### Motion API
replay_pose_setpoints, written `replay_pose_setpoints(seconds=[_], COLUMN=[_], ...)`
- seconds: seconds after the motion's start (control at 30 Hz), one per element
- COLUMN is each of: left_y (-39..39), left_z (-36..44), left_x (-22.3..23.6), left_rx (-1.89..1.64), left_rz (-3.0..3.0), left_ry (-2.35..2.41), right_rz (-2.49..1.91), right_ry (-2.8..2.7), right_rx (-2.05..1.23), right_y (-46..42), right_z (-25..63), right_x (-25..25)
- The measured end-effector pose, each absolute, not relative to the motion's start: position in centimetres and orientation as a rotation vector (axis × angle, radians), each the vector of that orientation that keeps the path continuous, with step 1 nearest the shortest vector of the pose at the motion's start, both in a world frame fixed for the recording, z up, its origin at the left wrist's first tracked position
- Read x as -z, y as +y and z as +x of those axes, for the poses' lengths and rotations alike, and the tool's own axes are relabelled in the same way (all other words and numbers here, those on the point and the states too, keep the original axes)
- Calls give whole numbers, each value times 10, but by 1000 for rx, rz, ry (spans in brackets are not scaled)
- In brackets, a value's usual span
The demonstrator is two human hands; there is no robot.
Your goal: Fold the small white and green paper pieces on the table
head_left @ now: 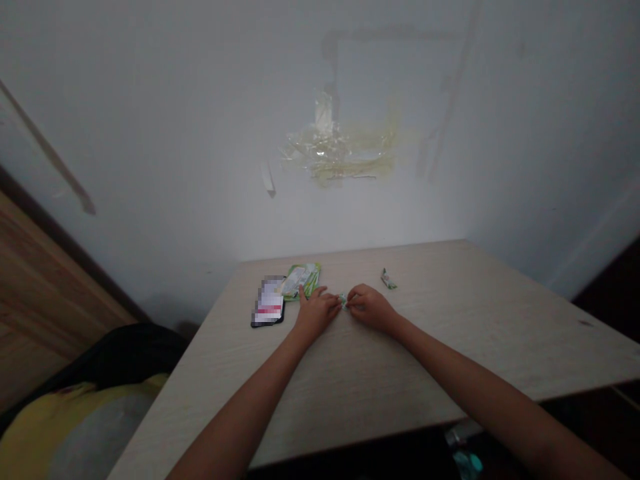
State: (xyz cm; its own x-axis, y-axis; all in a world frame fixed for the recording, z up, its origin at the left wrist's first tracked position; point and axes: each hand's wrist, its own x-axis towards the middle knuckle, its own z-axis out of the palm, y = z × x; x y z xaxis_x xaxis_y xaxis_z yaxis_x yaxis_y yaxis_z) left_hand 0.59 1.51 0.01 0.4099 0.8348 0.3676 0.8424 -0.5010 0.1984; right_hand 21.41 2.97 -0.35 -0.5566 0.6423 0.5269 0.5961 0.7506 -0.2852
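Between my two hands is a small green-and-white wrapped piece, like a wrapped candy, just above or on the table. My left hand pinches its left end with thumb and index finger, other fingers raised. From the other side, my right hand grips its right end with bent fingers. The fingertips partly cover the piece. Behind my left hand lies a flat green-and-white packet. A second small green-and-white wrapped piece rests beyond my right hand, touching neither hand.
A phone with a lit, blurred screen lies left of the packet. The pale wooden table meets a wall with peeling tape. Yellow-and-grey fabric sits below the table's left edge.
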Motion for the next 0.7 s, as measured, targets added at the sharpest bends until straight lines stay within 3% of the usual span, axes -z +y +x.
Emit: replay_pose_setpoints(seconds=[0.7], left_y=[13], left_z=[7], left_x=[-2], left_rx=[665], left_rz=[-2625], left_ry=[-1554], right_rz=[-813], right_ry=[-2367], right_rx=[-112], right_y=[26], right_z=[217], right_x=[0])
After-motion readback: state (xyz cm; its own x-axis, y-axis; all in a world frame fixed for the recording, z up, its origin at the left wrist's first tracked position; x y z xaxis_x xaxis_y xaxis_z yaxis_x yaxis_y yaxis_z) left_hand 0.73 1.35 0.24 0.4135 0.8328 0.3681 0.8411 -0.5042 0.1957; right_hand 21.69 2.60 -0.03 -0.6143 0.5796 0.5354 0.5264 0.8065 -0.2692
